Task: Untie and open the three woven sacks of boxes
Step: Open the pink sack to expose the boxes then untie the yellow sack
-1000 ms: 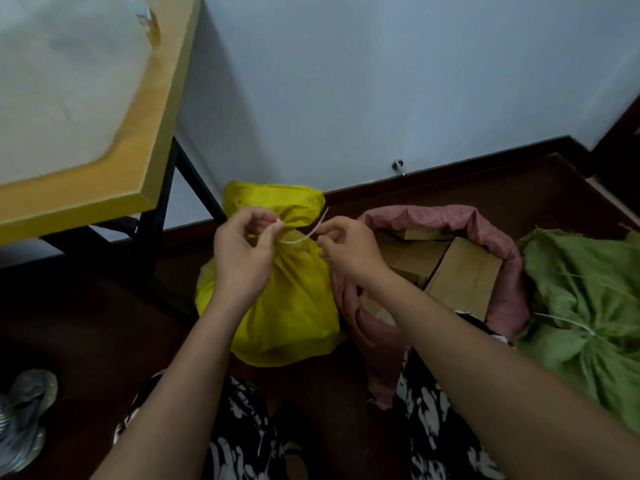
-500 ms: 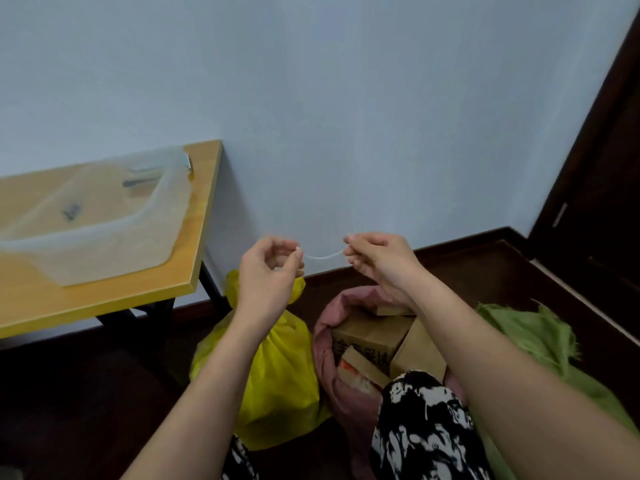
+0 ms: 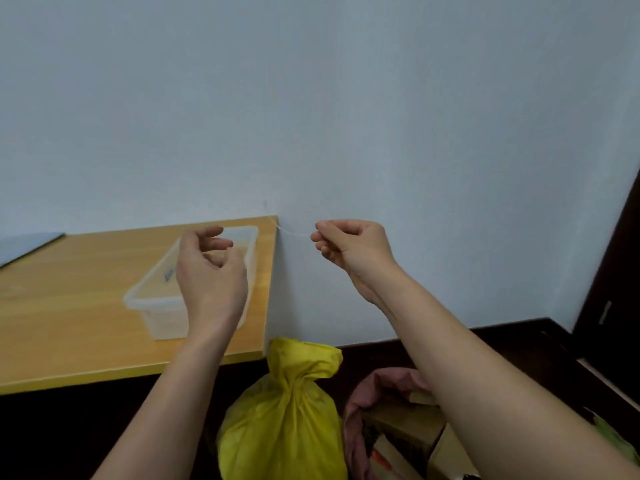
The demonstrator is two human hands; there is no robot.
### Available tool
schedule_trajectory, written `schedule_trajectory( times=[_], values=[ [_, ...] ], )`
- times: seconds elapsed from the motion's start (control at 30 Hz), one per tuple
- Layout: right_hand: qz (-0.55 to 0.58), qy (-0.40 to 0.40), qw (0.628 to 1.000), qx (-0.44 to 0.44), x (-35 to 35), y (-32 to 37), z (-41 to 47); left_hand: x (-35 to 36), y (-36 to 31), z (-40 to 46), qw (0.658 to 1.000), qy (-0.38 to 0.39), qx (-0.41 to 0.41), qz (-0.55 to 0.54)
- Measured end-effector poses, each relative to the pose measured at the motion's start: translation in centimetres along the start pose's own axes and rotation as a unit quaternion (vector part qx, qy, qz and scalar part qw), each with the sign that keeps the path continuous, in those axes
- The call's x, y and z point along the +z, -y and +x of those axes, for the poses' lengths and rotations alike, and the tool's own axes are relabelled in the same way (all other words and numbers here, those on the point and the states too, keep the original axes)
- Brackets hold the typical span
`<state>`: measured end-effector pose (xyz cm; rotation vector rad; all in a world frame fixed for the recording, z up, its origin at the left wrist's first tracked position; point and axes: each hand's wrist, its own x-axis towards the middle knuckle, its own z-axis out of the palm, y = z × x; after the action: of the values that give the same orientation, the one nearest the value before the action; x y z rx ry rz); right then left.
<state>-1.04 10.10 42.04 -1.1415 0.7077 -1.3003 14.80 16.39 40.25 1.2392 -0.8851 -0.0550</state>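
The right hand [image 3: 349,245] is up in front of the pale wall, and its fingers pinch one end of a thin white string [image 3: 292,231]. The string runs off toward 9 o'clock and ends in the air by the corner of the desk [image 3: 69,271]. The left hand [image 3: 207,271] is up too, over the desk, with its fingers loosely curled and nothing in them. The two hands are apart, with a gap between them.

Down at 6 o'clock sits the yellow sack [image 3: 284,417] on the dark floor. Its neck is still bunched tight, with a floppy top above it. Just beside it, toward 3 o'clock, is the pink sack [image 3: 356,410]. Its mouth is open and brown boxes [image 3: 405,434] show inside. A bit of the green sack [image 3: 613,441] peeks out at the far 4 o'clock edge, mostly hidden by the right arm.

On the desk stands a clear plastic tub [image 3: 156,306], behind the left hand.
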Motion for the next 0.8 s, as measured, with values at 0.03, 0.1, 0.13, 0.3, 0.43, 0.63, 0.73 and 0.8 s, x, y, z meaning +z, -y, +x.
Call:
schedule_trajectory(
  times=[0.03, 0.1, 0.13, 0.3, 0.43, 0.63, 0.73, 0.8],
  values=[
    [-0.008, 0.008, 1.000, -0.002, 1.3, 0.0, 0.3, -0.6, 0.0, 0.7, 1.000, -0.012, -0.007, 0.006],
    [-0.026, 0.018, 1.000, -0.004, 3.7, -0.3, 1.1, -1.7, 0.2, 2.0, 0.999, -0.034, -0.017, 0.018],
    [-0.038, 0.021, 0.999, -0.003, 4.7, -0.6, 1.5, -2.1, 0.4, 2.5, 0.998, -0.045, -0.019, 0.026],
    [-0.103, 0.087, 0.990, 0.049, 8.8, -2.6, 3.3, -3.5, 1.3, 3.9, 0.996, -0.080, -0.025, 0.042],
    [-0.152, 0.081, 0.984, 0.044, 8.8, -3.2, 3.7, -4.0, 1.6, 3.3, 0.995, -0.086, 0.003, 0.042],
    [-0.129, 0.006, 0.989, 0.074, 3.2, -5.6, 3.6, -0.8, 1.7, 0.6, 0.997, 0.001, 0.063, 0.047],
    [-0.111, -0.034, 0.988, 0.107, -0.1, -7.1, 3.4, 1.9, 2.0, -1.3, 0.989, 0.059, 0.129, 0.053],
    [-0.107, -0.059, 0.984, 0.128, -2.5, -8.4, 3.5, 3.5, 2.8, -3.2, 0.976, 0.102, 0.181, 0.059]
  ],
)
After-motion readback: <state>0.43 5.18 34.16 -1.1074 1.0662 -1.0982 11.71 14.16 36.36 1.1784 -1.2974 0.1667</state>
